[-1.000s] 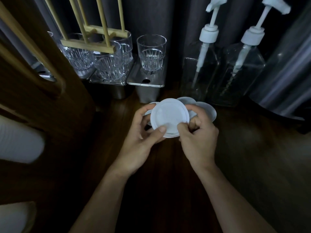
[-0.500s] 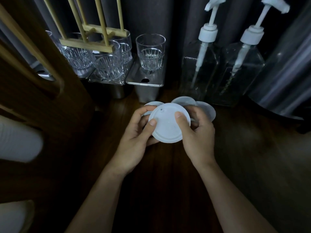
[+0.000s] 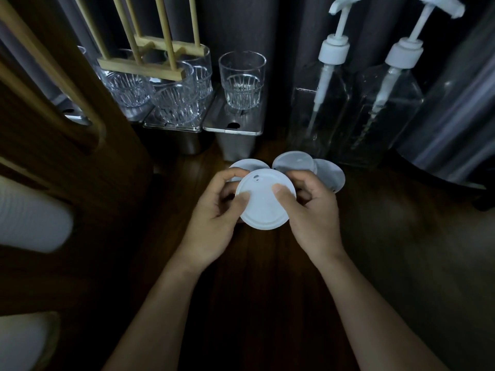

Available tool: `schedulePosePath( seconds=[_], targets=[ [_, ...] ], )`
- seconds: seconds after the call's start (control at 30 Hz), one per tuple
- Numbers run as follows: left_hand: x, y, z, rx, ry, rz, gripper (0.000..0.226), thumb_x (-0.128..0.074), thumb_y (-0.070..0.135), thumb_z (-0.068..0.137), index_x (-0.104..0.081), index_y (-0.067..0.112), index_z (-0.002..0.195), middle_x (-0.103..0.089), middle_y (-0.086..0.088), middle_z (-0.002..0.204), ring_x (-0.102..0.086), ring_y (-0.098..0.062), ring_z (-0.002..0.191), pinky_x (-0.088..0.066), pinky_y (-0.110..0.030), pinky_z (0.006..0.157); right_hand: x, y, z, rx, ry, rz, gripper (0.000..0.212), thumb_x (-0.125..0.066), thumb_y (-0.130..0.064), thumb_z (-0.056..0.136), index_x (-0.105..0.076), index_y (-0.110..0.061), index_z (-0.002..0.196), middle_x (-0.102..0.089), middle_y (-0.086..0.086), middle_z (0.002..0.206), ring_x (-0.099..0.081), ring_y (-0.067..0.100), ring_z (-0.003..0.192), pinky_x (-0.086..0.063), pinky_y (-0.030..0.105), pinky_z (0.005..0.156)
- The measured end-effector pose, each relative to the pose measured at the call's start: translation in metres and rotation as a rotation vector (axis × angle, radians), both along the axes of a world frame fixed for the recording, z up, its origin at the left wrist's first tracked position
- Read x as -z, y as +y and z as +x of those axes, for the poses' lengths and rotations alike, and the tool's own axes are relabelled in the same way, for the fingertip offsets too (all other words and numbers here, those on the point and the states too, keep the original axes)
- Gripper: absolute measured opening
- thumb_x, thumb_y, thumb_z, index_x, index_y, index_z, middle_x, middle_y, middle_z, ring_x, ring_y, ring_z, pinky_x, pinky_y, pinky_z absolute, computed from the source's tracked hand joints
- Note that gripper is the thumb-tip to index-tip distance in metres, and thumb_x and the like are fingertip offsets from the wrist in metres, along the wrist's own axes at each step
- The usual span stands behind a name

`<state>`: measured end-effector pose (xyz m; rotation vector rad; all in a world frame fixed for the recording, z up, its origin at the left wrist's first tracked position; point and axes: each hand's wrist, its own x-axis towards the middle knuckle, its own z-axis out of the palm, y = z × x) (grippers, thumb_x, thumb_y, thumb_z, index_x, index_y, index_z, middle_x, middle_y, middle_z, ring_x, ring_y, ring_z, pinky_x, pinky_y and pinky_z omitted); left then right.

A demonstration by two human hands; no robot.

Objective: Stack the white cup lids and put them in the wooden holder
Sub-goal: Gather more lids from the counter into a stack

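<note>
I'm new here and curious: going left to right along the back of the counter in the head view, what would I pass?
Cluster of ribbed glasses → lone glass → first pump bottle → second pump bottle → shiny metal vessel.

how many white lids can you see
4: held lid between left hand and right hand; behind it on the table, left lid, middle lid, right lid. More may hide under the hands.

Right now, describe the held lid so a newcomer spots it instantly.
Find the two pump bottles at the back right of the wooden counter; loose white lids lie just before them. Nearer the camera, the left hand and right hand hold one lid: the only one gripped, both thumbs on its face.
</note>
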<state>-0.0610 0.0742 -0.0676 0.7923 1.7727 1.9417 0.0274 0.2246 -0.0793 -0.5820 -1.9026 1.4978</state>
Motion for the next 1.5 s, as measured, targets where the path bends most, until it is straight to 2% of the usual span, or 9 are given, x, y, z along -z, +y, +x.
schedulePosePath(
  seconds=[0.3,0.47,0.6,0.8,1.07,1.2,1.27,1.4,1.5],
  targets=[
    [0.000,-0.011,-0.023,-0.380,0.025,-0.035,0.037,-0.071,-0.005,0.091,-0.069,0.030,0.103,-0.076,0.014,0.098,-0.070,-0.004,0.100,-0.053,-0.017,0.081,-0.004,-0.004,0.005,-0.055,-0.028,0.092,0.012,-0.076,-0.023,0.093,-0.076,-0.019,0.104,-0.076,-0.010,0.091,-0.074,0.011,0.087,-0.060,0.023,0.077],
    [0.001,-0.018,-0.030,-0.575,-0.075,-0.033,0.032,-0.070,0.006,0.092,-0.071,0.037,0.100,-0.076,0.014,0.105,-0.071,-0.006,0.105,-0.057,-0.031,0.091,0.000,0.002,0.004,0.101,-0.110,0.305,0.013,-0.076,-0.012,0.092,-0.075,-0.024,0.097,-0.072,-0.016,0.087,-0.070,0.001,0.083,-0.057,0.018,0.073],
    [0.000,-0.018,-0.029,-0.569,-0.099,-0.047,0.030,-0.069,0.006,0.093,-0.072,0.033,0.106,-0.076,0.012,0.108,-0.071,-0.004,0.105,-0.053,-0.025,0.087,0.004,0.018,0.001,0.275,-0.211,0.637,0.027,-0.081,-0.018,0.086,-0.073,-0.019,0.111,-0.062,-0.002,0.111,-0.064,0.017,0.101,-0.055,0.032,0.074],
    [-0.002,-0.015,-0.026,-0.502,-0.092,-0.074,0.028,-0.069,0.005,0.094,-0.072,0.031,0.106,-0.077,0.011,0.108,-0.071,-0.006,0.105,-0.054,-0.023,0.086,0.012,0.025,-0.011,0.200,-0.456,0.809,0.064,-0.080,-0.035,0.085,-0.056,-0.024,0.143,-0.041,0.006,0.153,-0.029,0.031,0.144,-0.031,0.059,0.118],
    [-0.001,-0.012,-0.023,-0.442,-0.013,-0.103,0.033,-0.069,0.001,0.092,-0.070,0.034,0.098,-0.076,0.011,0.103,-0.068,0.003,0.094,-0.051,-0.011,0.077,0.017,0.029,-0.016,0.225,-0.406,0.839,0.046,-0.079,-0.027,0.088,-0.067,-0.023,0.133,-0.054,0.009,0.146,-0.041,0.034,0.138,-0.031,0.062,0.116],
    [-0.001,-0.010,-0.021,-0.436,-0.014,-0.103,0.033,-0.069,0.001,0.092,-0.070,0.034,0.098,-0.075,0.012,0.101,-0.068,0.005,0.091,-0.051,-0.010,0.075,0.009,0.030,-0.006,0.224,-0.261,0.725,0.042,-0.067,-0.037,0.096,-0.064,-0.023,0.135,-0.051,0.004,0.149,-0.047,0.033,0.139,-0.036,0.062,0.114],
    [-0.001,-0.010,-0.020,-0.434,-0.014,-0.106,0.033,-0.069,0.002,0.092,-0.070,0.034,0.098,-0.075,0.013,0.100,-0.068,0.006,0.091,-0.051,-0.009,0.074,0.004,0.028,-0.003,0.189,-0.150,0.640,0.046,-0.060,-0.044,0.098,-0.060,-0.023,0.138,-0.051,-0.002,0.147,-0.048,0.025,0.139,-0.043,0.054,0.112],
    [-0.003,-0.009,-0.018,-0.418,-0.010,-0.110,0.030,-0.068,0.004,0.094,-0.069,0.032,0.106,-0.075,0.013,0.104,-0.068,0.007,0.093,-0.051,-0.008,0.073,-0.003,0.014,0.002,0.160,0.018,0.469,0.051,-0.057,-0.045,0.099,-0.055,-0.017,0.141,-0.054,-0.006,0.141,-0.051,0.007,0.131,-0.037,0.008,0.102],
    [-0.003,-0.009,-0.016,-0.408,0.012,-0.117,0.032,-0.068,0.003,0.094,-0.069,0.028,0.113,-0.074,0.015,0.105,-0.067,0.006,0.095,-0.050,-0.007,0.073,-0.004,0.003,0.002,0.156,0.093,0.425,0.047,-0.051,-0.042,0.102,-0.058,-0.011,0.135,-0.058,-0.017,0.125,-0.053,-0.012,0.113,-0.043,0.005,0.086]
  ],
)
